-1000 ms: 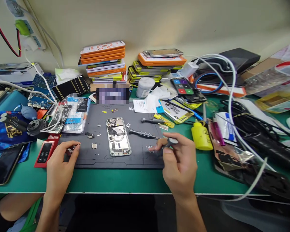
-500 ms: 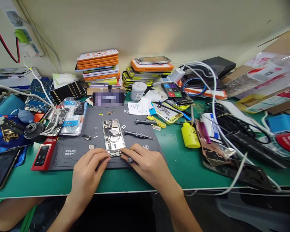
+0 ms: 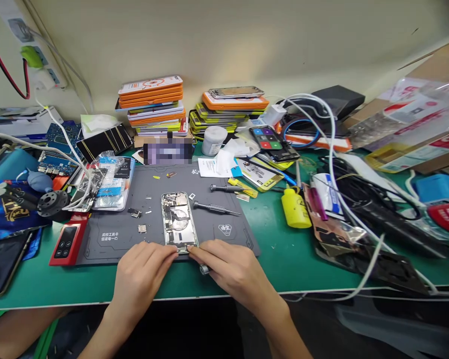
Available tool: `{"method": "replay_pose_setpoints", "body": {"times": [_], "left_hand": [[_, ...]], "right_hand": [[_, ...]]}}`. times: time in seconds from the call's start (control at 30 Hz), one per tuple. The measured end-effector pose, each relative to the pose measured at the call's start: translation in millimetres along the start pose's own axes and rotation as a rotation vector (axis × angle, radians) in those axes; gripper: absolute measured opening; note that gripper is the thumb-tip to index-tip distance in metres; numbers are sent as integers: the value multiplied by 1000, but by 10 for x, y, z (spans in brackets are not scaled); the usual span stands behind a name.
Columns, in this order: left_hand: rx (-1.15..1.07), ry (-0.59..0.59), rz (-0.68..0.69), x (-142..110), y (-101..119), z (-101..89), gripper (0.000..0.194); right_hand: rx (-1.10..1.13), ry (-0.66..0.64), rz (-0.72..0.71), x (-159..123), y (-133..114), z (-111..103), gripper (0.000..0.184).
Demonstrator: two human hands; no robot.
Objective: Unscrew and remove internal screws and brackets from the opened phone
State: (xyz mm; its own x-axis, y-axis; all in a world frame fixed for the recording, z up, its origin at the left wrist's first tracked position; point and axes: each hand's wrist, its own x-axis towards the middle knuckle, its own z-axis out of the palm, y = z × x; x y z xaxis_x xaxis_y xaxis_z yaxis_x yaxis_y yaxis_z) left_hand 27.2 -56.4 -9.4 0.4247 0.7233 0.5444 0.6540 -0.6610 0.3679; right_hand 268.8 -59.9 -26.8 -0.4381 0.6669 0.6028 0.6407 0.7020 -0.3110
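An opened phone point(image 3: 184, 234) lies on the grey work mat point(image 3: 108, 212), its inner parts bare and its lower end towards me. My left hand point(image 3: 145, 267) is closed, thumb and fingers pinched at the phone's lower left corner. At the lower right corner are the fingertips of my right hand point(image 3: 232, 269), also closed. A round metal end of what looks like a screwdriver point(image 3: 204, 269) sticks out beneath its fingers; the rest is hidden. Right of the phone lie a dark screwdriver point(image 3: 215, 207) and another screwdriver point(image 3: 222, 188). A small metal part point(image 3: 142, 228) rests to the left.
A red device with buttons point(image 3: 66, 244) borders the mat on the left. To the right stand a yellow bottle point(image 3: 296, 209) and tangled black cables point(image 3: 370, 199). Behind are stacked orange cases point(image 3: 151, 92) and a white tub point(image 3: 214, 140). A dark phone point(image 3: 7, 262) lies far left.
The opened phone has slid slightly towards me, along with both hands. The metal end under my right hand has moved nearer the table edge.
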Motion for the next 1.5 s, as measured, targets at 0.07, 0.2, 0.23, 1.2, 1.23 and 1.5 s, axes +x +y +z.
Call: {"method": "replay_pose_setpoints", "body": {"times": [0.07, 0.2, 0.23, 1.2, 1.23, 1.5], "left_hand": [[26, -7, 27, 16, 6, 21, 11], [116, -19, 65, 58, 16, 36, 10], [142, -17, 65, 64, 21, 35, 9], [169, -55, -43, -103, 34, -29, 23], [184, -60, -21, -119, 41, -29, 26], [189, -38, 58, -163, 56, -15, 29]], "right_hand": [[52, 26, 44, -13, 4, -6, 24], [151, 185, 241, -45, 15, -50, 23], [187, 249, 311, -50, 16, -60, 28], [-297, 518, 691, 1, 72, 12, 22], [-263, 556, 657, 5, 55, 4, 21], [260, 730, 794, -51, 103, -43, 50]]}}
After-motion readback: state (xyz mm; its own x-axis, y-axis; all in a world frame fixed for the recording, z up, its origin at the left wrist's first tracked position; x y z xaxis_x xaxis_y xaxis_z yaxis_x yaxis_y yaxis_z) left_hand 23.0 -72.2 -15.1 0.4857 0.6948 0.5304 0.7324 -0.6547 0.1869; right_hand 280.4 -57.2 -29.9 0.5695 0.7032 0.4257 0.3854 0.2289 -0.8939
